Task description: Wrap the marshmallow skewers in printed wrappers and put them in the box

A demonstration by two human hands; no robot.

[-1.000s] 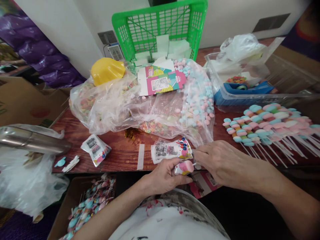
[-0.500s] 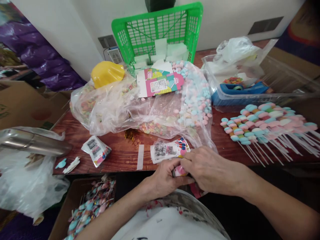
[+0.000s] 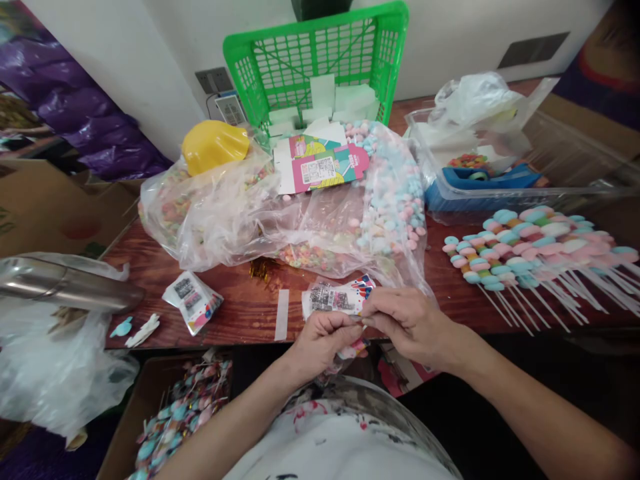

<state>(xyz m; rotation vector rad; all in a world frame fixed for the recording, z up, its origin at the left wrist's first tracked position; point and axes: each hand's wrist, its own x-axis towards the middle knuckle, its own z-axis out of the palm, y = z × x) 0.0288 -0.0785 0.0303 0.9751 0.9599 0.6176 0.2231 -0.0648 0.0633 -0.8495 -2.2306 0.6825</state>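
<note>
Close to my body at the table's front edge, my left hand (image 3: 324,345) is closed around a bagged candy skewer (image 3: 356,349), whose pink and coloured end shows below the fingers in clear film. My right hand (image 3: 407,327) pinches at the top of it, fingertips meeting those of the left. What lies between the right fingertips is too small to make out. Just beyond the hands is a fan of printed clear bags (image 3: 330,298). Marshmallow skewers (image 3: 535,243) on white sticks lie piled to the right. Gold twist ties (image 3: 260,270) lie near the middle.
Large clear bags of candy (image 3: 225,213) fill the table's back, with a yellow bowl (image 3: 214,148) and printed card (image 3: 320,163) on top. Behind stands a green basket (image 3: 315,50); a clear bin (image 3: 505,200) is at right. A steel flask (image 3: 70,285) and floor carton (image 3: 125,407) are left.
My right hand has shifted slightly up and left, its fingertips now pinching beside my left fingers. The bagged candy now hangs lower, below my left hand.
</note>
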